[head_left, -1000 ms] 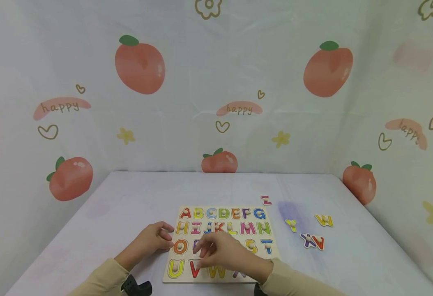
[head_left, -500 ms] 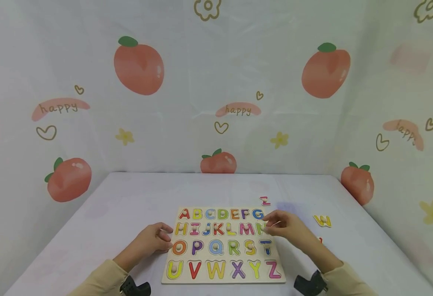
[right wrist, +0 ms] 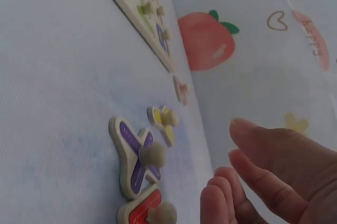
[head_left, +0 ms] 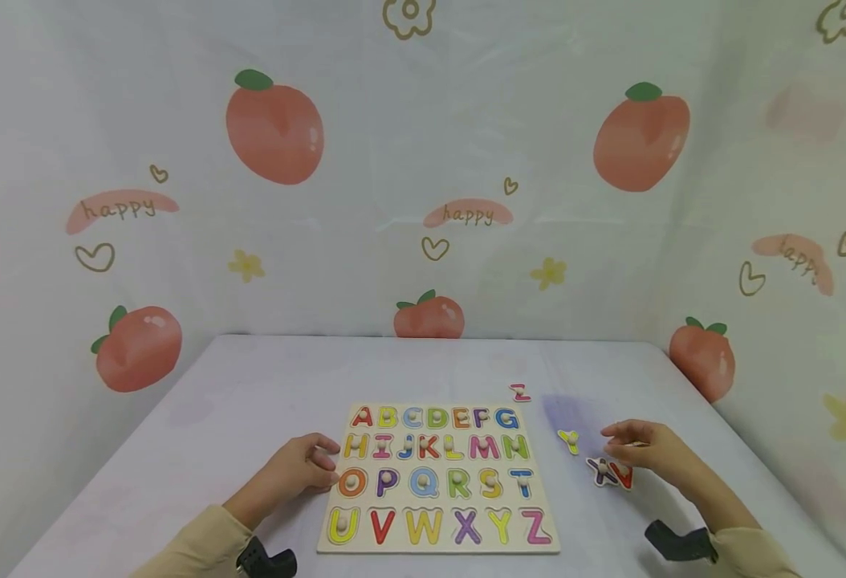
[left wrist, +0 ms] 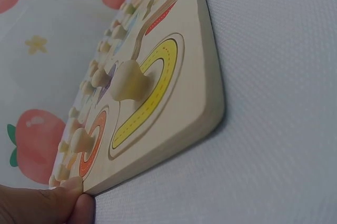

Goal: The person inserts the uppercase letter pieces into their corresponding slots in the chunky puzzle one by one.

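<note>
A wooden alphabet puzzle board (head_left: 437, 544) lies flat, with knobbed letters seated from A to U. The printed V, W, X, Y and Z spots in its front row carry no knobs. My left hand (head_left: 295, 467) holds the board's left edge, its thumb (left wrist: 71, 184) beside the orange O in the left wrist view. My right hand (head_left: 650, 451) hovers at the right over the loose pieces, fingers bent loosely with a gap between thumb and fingers. Below it lie the purple X piece (right wrist: 138, 155) and red V piece (right wrist: 145, 208), side by side.
A yellow Y piece (head_left: 569, 441) lies between the board and my right hand. Behind the board's back right corner is a pink Z piece (head_left: 520, 392). A white cloth backdrop (head_left: 365, 281) with printed peaches stands behind the table.
My right hand has moved from over the board's front row rightward to the loose pieces, now covering the yellow W piece from view. The left hand stays at the board's edge.
</note>
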Available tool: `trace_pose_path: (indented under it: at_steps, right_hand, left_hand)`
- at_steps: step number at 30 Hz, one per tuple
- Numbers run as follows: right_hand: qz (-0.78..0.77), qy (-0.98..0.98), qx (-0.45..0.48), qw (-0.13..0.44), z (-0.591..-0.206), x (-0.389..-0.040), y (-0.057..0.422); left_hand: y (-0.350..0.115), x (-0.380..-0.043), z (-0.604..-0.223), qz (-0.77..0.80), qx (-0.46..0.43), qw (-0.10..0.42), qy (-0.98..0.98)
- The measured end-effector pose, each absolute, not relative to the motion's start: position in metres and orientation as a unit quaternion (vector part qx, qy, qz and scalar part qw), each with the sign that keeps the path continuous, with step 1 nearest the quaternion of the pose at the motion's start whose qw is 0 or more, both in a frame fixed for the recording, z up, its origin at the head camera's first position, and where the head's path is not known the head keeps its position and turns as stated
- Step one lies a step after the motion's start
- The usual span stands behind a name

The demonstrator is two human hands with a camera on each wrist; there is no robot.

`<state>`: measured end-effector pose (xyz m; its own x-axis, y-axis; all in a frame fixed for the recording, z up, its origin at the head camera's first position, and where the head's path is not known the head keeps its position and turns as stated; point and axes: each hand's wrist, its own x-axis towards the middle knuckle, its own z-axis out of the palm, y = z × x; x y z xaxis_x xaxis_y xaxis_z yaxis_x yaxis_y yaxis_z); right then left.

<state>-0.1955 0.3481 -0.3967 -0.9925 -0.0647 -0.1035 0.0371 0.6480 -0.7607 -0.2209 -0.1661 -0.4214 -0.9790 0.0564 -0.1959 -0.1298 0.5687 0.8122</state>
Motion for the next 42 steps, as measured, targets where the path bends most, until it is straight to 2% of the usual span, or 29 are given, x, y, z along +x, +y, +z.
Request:
trace_pose_path:
  at_steps: [18,36,42]
  right_hand:
    - [-0.400,0.910,0.024,0.104,-0.417,-0.192,0.372]
    - [-0.385,0.916,0.053,0.098,-0.413,-0.191,0.365]
    - [-0.397,0.915,0.014,0.072,-0.397,-0.191,0.360]
  left_hand:
    - [-0.167,-0.222,-0.425,0.473,-0.019,0.096,0.875]
    - [-0.165,-0.220,-0.423,0.468,-0.018,0.094,0.879]
    - [-0.166,-0.221,-0.423,0.465,-0.021,0.098,0.880]
